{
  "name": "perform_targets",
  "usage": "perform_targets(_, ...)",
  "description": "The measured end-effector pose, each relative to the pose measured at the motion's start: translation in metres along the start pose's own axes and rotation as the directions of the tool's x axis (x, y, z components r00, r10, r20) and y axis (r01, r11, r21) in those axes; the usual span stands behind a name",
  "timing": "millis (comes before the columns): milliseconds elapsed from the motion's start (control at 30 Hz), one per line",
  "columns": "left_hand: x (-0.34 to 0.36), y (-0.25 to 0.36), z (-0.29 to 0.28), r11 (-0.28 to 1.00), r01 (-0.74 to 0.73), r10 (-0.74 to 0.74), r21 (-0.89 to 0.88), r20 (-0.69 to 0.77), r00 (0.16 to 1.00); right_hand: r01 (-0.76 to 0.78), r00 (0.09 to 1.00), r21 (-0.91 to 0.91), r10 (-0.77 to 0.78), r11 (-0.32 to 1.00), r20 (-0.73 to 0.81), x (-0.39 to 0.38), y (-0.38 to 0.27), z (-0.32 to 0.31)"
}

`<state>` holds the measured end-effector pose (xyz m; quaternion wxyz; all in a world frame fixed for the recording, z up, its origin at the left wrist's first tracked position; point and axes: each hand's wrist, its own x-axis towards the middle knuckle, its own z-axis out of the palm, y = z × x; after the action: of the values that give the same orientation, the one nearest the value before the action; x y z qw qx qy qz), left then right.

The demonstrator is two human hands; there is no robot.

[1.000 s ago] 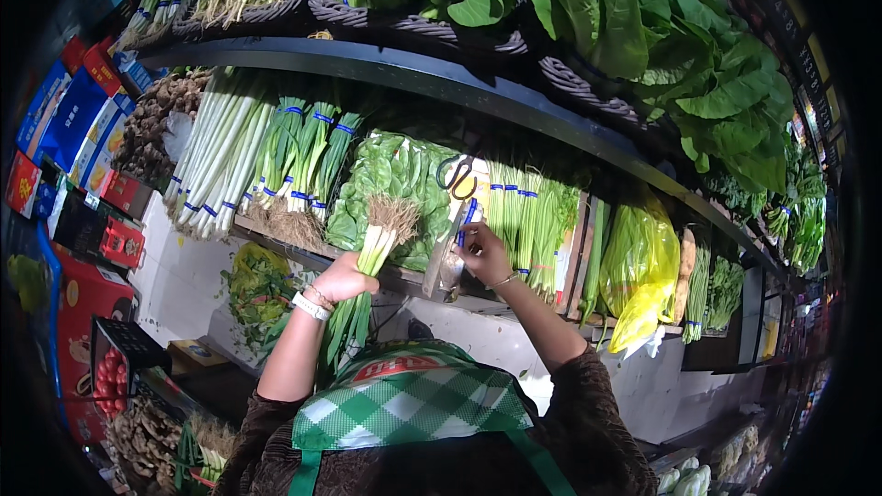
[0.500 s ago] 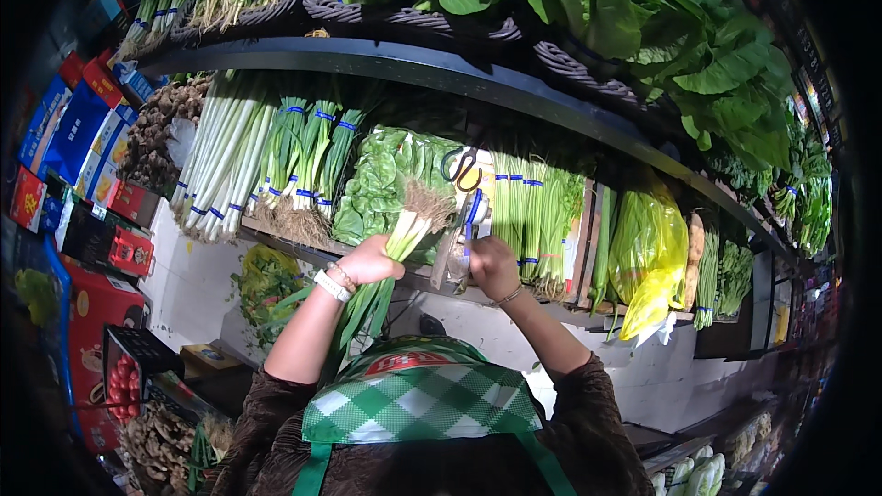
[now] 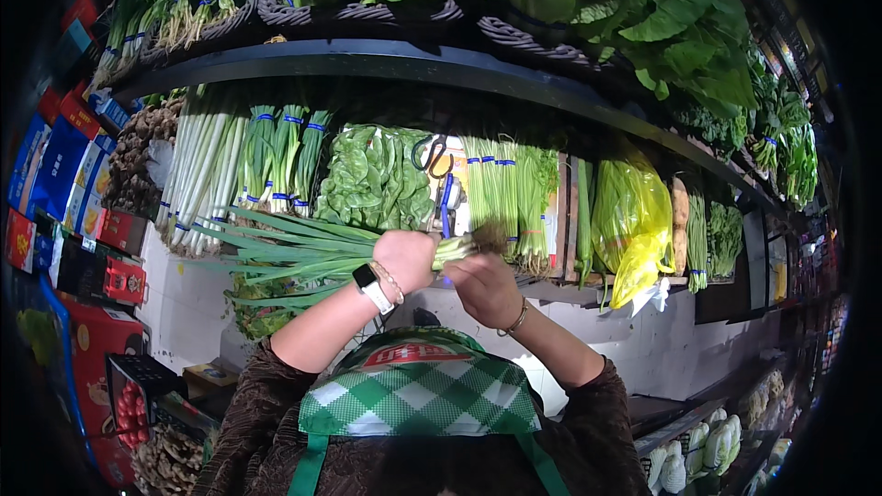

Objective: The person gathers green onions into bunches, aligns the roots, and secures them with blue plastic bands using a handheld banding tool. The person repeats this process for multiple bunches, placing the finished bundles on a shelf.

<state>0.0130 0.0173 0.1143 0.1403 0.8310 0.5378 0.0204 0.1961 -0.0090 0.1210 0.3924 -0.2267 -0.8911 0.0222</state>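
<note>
My left hand [image 3: 406, 260] is wrapped around a bunch of green onions [image 3: 299, 253], held sideways with its leaves spread to the left. The white stems and blurred brown roots stick out on the right. My right hand [image 3: 485, 292] is closed at the white stem end, its fingertips against the stems; a small blue patch shows just below them, too little to name. Beyond my hands, black-handled scissors [image 3: 430, 155] lie beside a tray of leafy greens [image 3: 377, 179]. A blue strip [image 3: 447, 202] stands in the narrow gap nearby.
Leeks [image 3: 204, 161] and banded green onions fill the shelf's left. Banded thin green stalks [image 3: 501, 184], a yellow plastic bag [image 3: 629, 230] and more vegetables lie to the right. A dark shelf edge [image 3: 395, 60] crosses above; boxes [image 3: 69, 165] are stacked at far left.
The green onions have swung from roots up to lying sideways, roots to the right. My right hand has come from the blue strip to the stem end, close to my left hand.
</note>
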Motion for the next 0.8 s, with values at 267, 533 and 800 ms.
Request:
perform_targets(267,-0.018,-0.003,0.043,0.963,-0.195,0.23,0.187,-0.188,0.955,-0.703,0.707,0.312,0.678,0.639,0.202,-0.029,0.019,0.042)
perform_targets(533,-0.025,-0.001,0.058,0.974,-0.172,0.199,0.151,-0.187,0.962,-0.868,0.362,0.49,0.775,0.079,0.517,-0.068,0.035,0.065)
perform_targets(800,-0.024,0.004,0.058,0.975,-0.166,0.184,0.145,-0.127,0.975,-0.822,0.559,0.291,0.789,0.489,0.254,-0.066,0.014,0.062)
